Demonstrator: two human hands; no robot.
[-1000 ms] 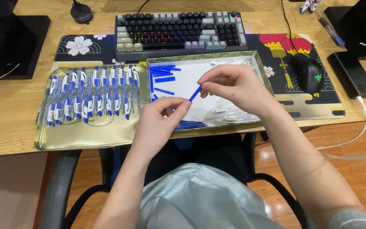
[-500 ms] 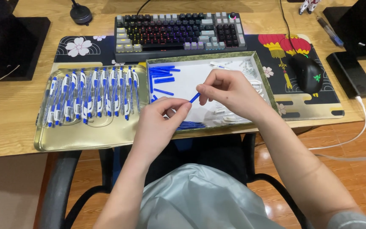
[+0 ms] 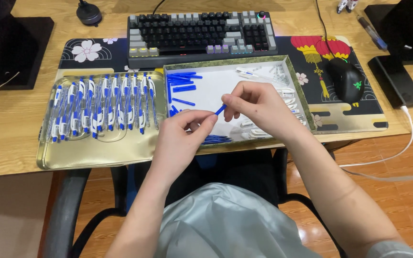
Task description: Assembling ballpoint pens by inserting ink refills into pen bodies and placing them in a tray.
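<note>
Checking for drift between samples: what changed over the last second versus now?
The short blue plastic pen part tipped from a steep slant to a flatter one as the right hand dropped closer to the left hand; both hands still pinch it over the white-lined tray. The row of blue-and-white pens on the gold tray, the keyboard and the black mouse stayed put.

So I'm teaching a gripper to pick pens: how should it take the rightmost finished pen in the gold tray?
Grip the rightmost pen across its clear middle barrel, coming straight down from above. It lies flat, lengthwise toward the keyboard, close against its left neighbour; its right side faces bare gold tray.
</note>
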